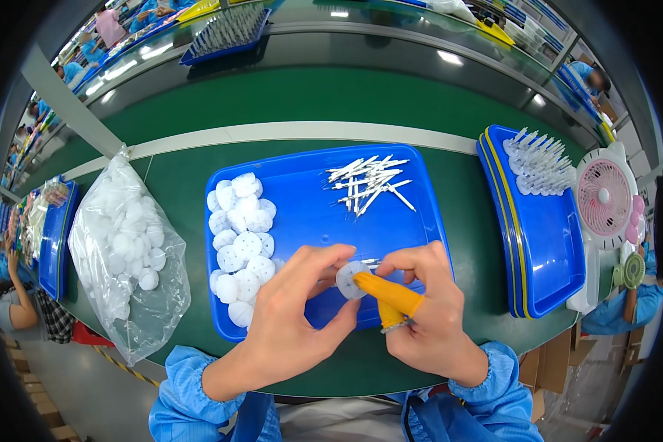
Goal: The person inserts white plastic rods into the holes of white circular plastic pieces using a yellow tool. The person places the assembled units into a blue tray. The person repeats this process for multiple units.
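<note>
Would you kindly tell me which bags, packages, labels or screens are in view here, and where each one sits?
Clear plastic bag: left of the middle blue tray on the green table, knotted at the top, bulging with white round discs.
Cardboard boxes: lower left on the floor, brown, partly cut off.
No labels or screens show.

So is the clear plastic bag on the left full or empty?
Mostly full: the clear plastic bag bulges with white round discs, its top twisted shut.

A green desk [309, 103] is seen, with a blue tray [309, 221] set mid-desk, a clear bag [125, 258] laid beside it, stacked trays [545, 243] and a fan [604, 199] parked opposite.
</note>
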A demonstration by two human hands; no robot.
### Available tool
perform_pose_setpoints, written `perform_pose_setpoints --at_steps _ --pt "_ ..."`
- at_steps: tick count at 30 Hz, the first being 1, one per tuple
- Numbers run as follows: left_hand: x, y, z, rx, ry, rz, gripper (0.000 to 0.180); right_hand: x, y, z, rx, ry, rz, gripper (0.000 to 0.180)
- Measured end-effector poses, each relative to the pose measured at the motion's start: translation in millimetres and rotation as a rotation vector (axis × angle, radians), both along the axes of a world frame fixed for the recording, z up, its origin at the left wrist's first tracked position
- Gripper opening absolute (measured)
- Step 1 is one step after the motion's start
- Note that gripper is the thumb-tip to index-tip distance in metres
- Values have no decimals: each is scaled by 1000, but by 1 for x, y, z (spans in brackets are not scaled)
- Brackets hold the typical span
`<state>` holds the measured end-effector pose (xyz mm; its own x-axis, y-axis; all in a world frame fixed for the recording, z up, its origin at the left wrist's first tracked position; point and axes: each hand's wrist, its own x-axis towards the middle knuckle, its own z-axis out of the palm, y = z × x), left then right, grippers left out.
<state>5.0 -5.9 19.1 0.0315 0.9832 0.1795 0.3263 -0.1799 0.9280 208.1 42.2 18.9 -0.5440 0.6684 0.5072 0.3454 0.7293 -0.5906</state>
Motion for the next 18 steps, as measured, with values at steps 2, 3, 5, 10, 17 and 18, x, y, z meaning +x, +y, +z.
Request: perform_pose_setpoints --at_steps 2,3,5,10,17,18 --pt "1 -1 -3 7 16 -6 59 0 0 -4 -35 -5 -12 54" --pt "2 -1 -3 16 22 -12 59 0 0 -5 -52 -8 -18 53" --pt "2 -1 -3 35 32 -24 60 -2 1 -3 -35 -32 18 53" --pt "-1 -1 -5 1 12 -44 59 0 3 -3 -4 -12 13 54" --pt "0 0 -5 27 5 -60 59 -2 5 -3 -49 -35 -14 56" --pt "0 0 -5 16 -1 -56 59 -2 4 -2 -44 -44 -9 56"
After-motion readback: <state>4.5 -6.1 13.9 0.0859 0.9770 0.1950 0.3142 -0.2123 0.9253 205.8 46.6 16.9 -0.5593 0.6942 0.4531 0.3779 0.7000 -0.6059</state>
